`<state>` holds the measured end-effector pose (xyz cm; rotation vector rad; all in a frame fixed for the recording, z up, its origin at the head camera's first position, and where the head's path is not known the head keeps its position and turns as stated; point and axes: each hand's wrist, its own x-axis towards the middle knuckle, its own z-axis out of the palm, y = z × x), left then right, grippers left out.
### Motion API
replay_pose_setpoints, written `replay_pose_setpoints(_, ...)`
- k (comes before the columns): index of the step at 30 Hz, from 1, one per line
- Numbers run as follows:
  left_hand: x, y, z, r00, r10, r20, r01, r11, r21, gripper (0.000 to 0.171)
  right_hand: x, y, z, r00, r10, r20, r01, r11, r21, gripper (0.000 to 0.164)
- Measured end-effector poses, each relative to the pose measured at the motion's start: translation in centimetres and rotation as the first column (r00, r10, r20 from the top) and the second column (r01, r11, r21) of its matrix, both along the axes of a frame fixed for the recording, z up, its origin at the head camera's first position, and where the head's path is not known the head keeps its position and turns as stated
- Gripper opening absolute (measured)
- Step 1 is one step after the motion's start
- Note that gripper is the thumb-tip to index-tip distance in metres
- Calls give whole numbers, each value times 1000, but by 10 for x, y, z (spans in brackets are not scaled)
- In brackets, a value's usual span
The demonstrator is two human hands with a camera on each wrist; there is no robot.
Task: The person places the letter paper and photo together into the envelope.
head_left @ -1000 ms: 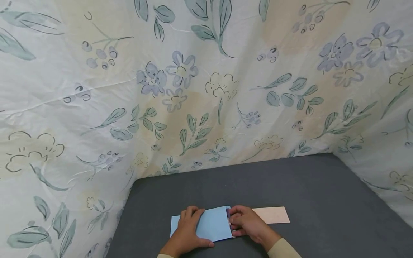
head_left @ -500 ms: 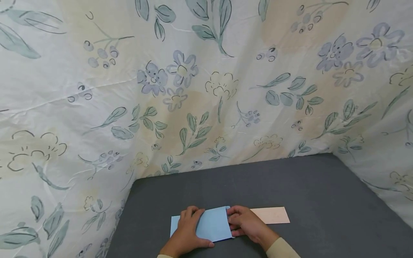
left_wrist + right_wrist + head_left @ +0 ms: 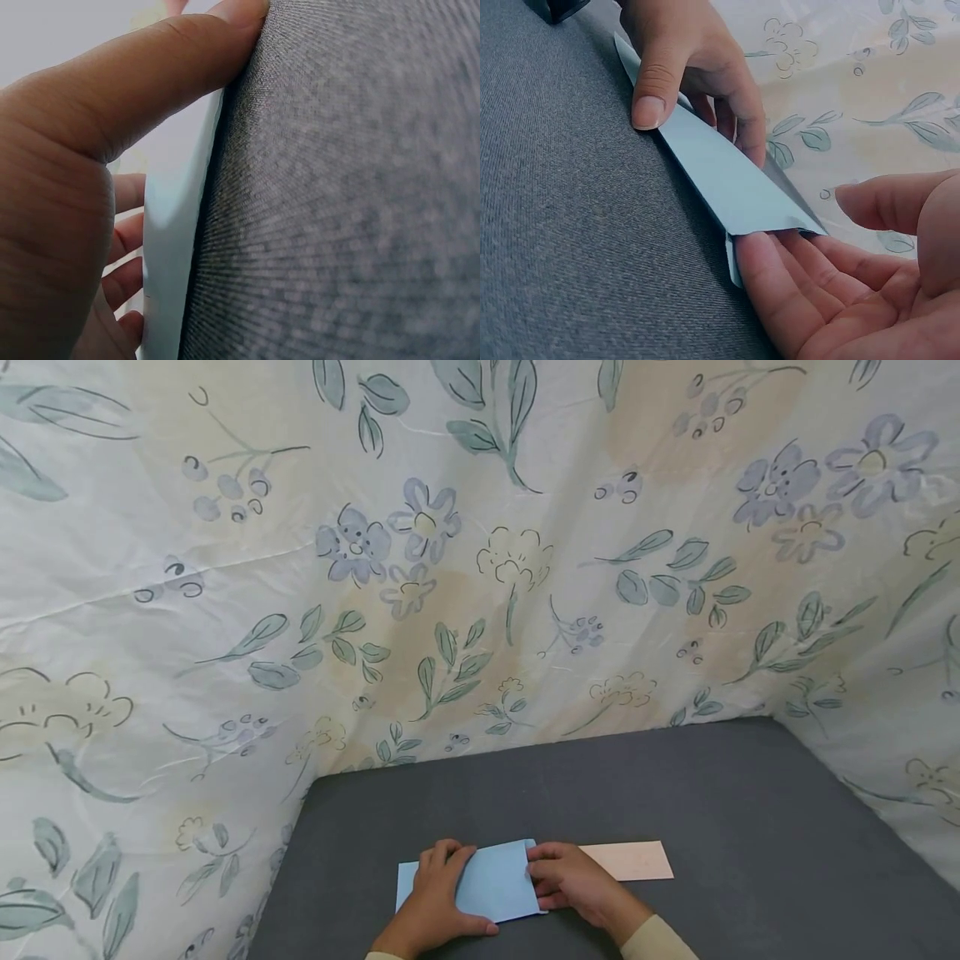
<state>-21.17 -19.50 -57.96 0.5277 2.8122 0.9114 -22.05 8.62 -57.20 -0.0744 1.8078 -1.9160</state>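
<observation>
A light blue paper envelope (image 3: 497,881) lies on the dark grey table, its mouth facing right. My left hand (image 3: 438,893) holds it across the middle, fingers at its far edge; in the left wrist view the thumb (image 3: 172,60) lies along its near edge. At the mouth, the fingers of my right hand (image 3: 573,877) reach inside. In the right wrist view these fingers (image 3: 772,285) are nearly straight, their tips hidden under the blue paper, and the thumb (image 3: 885,202) stands apart from it.
A pale peach paper strip (image 3: 630,861) lies to the right, partly behind my right hand. Another blue paper edge (image 3: 406,881) shows left of my left hand. Floral cloth (image 3: 510,610) hangs along the back and sides of the grey table (image 3: 585,793).
A dark purple patterned edge that showed at the envelope's mouth one second ago is out of sight. My right fingers have shifted slightly at the mouth; my left hand keeps its place.
</observation>
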Motion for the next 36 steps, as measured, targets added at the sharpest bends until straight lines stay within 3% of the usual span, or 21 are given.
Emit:
replay_pose_setpoints(7,-1,0,1,1000,6,1,-6,1000,-1,115,3,11,8,1000,23,-7,-23,999,-27,39)
replay_pose_setpoints(16,-3,4,1,1000,25,5,-25,1000,-14,115,-4,36,14,998,55,-5,-55,998,-36,41)
replay_pose_setpoints(21,-4,6,1,1000,29,5,-29,1000,0,115,-8,53,19,999,40,-9,-41,999,-34,45)
replay_pose_setpoints(36,2,-4,1,1000,-1,15,1,1000,15,114,3,88,29,998,-48,-28,46,997,-54,52)
